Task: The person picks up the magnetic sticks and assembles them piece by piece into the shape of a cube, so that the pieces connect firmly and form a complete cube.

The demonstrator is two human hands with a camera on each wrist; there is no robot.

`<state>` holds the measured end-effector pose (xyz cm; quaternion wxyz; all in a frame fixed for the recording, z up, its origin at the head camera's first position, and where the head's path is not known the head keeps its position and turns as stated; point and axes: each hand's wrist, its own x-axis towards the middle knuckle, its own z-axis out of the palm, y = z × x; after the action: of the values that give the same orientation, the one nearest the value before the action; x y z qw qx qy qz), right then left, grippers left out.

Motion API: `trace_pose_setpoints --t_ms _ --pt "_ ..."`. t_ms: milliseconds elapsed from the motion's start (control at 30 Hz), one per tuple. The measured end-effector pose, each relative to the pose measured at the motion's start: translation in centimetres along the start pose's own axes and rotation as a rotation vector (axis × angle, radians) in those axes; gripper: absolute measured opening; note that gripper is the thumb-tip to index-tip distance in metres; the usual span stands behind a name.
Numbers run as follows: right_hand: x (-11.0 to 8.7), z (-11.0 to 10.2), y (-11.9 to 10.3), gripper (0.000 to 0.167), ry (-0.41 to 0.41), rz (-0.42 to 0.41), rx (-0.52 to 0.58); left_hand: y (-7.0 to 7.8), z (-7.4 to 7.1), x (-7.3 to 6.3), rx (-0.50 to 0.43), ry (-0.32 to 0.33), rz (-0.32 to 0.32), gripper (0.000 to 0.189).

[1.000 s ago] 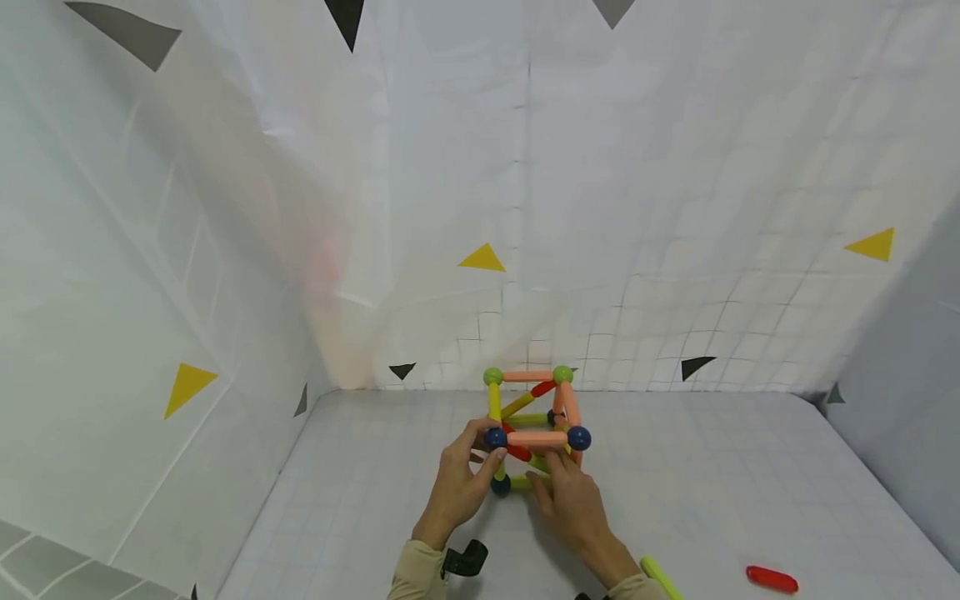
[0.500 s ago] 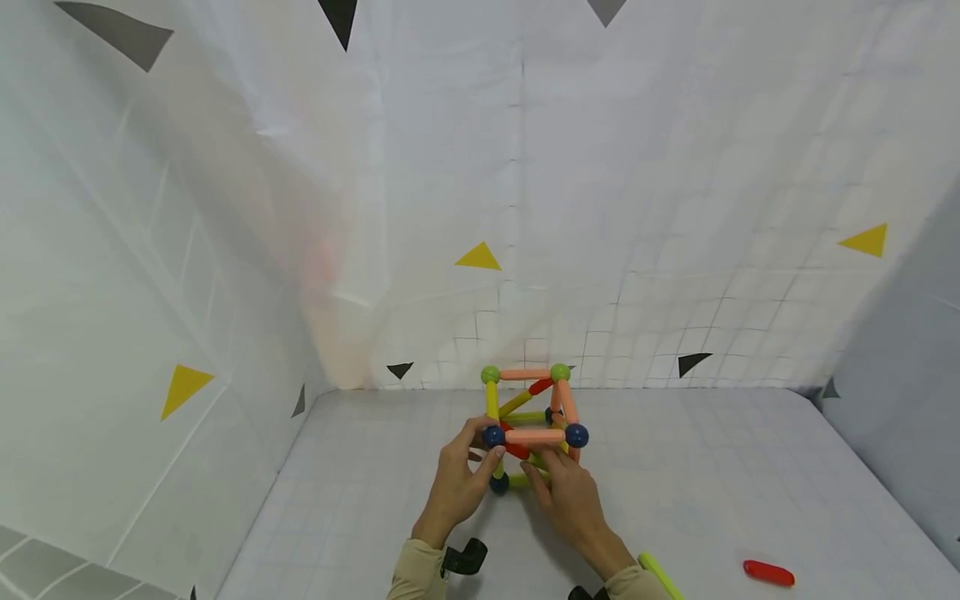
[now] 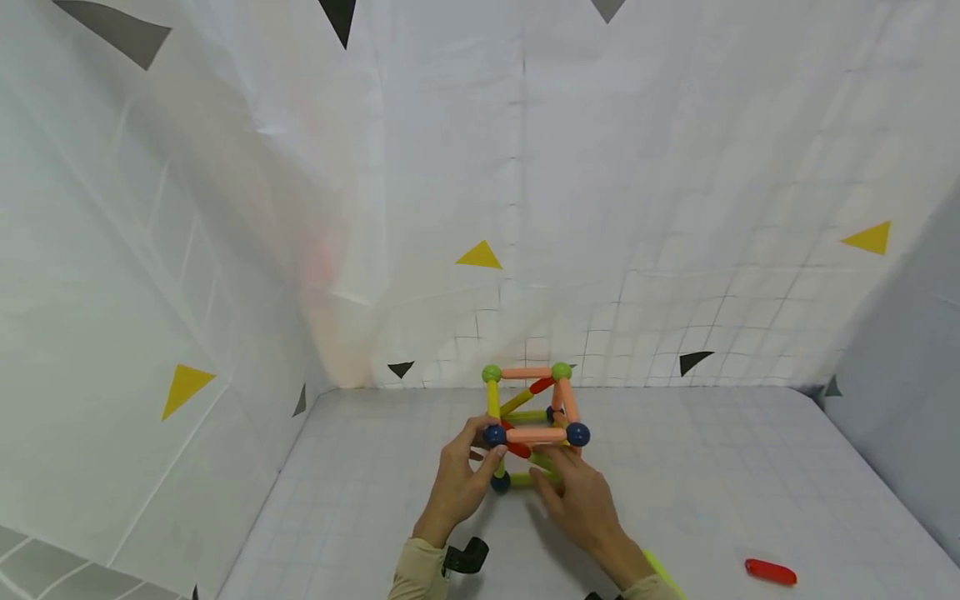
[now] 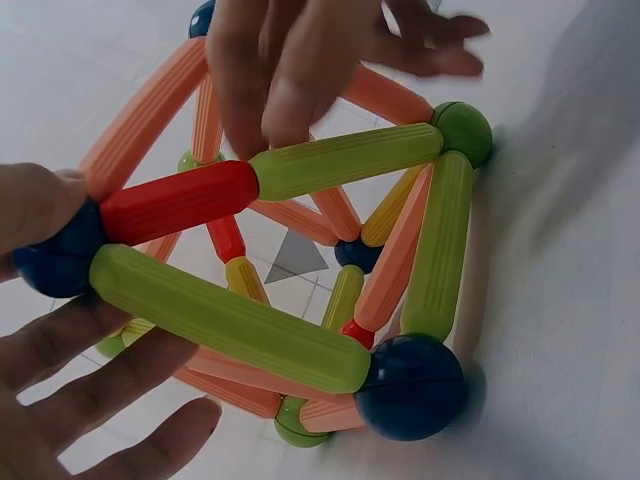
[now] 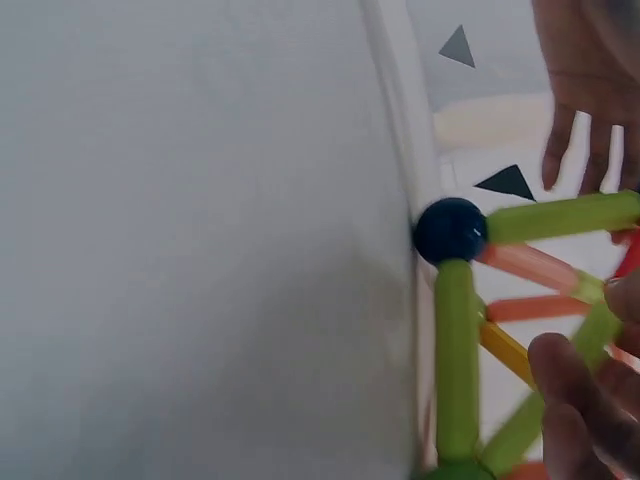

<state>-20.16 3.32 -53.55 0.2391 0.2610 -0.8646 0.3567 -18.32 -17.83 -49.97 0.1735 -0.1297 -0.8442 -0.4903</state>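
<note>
A cube-like frame of magnetic rods and balls stands on the white table (image 3: 360, 500). My left hand (image 3: 459, 479) pinches the dark blue ball (image 3: 496, 435) at its upper near-left corner. From that ball, in the left wrist view, a red rod (image 4: 180, 200) and a light green rod (image 4: 350, 160) run end to end as a diagonal to a green ball (image 4: 464, 133). My right hand (image 3: 588, 500) is at this diagonal, fingertips near where the two rods meet, thumb and fingers spread. Whether they touch the green rod is hard to tell. Salmon rods (image 3: 536, 435) form much of the top.
A loose red rod (image 3: 771, 572) lies at the front right of the table. Another loose rod, yellow-green (image 3: 662, 571), is partly hidden by the right forearm. White sheet walls (image 3: 600, 208) with triangle marks rise behind and at both sides.
The right hand has shifted slightly to the right, and its thumb and fingers are farther apart at the diagonal. The left hand keeps its hold on the blue ball.
</note>
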Motion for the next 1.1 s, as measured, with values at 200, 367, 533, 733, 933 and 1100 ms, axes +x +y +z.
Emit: trace_pose_setpoints --t_ms 200,367,533,733,933,1100 --pt "-1.2 -3.4 0.8 0.022 -0.025 -0.005 0.047 0.2 -0.2 0.1 0.001 -0.002 -0.007 0.037" --pt "-2.5 -6.5 2.1 0.012 -0.191 0.156 -0.020 0.1 -0.1 0.0 0.004 -0.004 -0.019 0.037" --pt "-3.5 -8.9 4.0 0.021 -0.397 0.428 -0.201 0.0 -0.1 -0.2 0.006 -0.009 -0.016 0.038" --pt "-4.4 -10.0 6.2 0.072 -0.671 0.608 -0.264 -0.1 -0.2 -0.1 0.011 -0.001 -0.019 0.038" --pt "-5.1 -10.1 6.5 0.088 -0.792 0.701 -0.227 0.2 -0.1 -0.2 -0.007 -0.010 -0.025 0.038" --pt "-5.5 -9.9 5.9 0.071 -0.823 0.706 -0.138 0.4 0.1 -0.2 -0.001 -0.014 -0.032 0.038"
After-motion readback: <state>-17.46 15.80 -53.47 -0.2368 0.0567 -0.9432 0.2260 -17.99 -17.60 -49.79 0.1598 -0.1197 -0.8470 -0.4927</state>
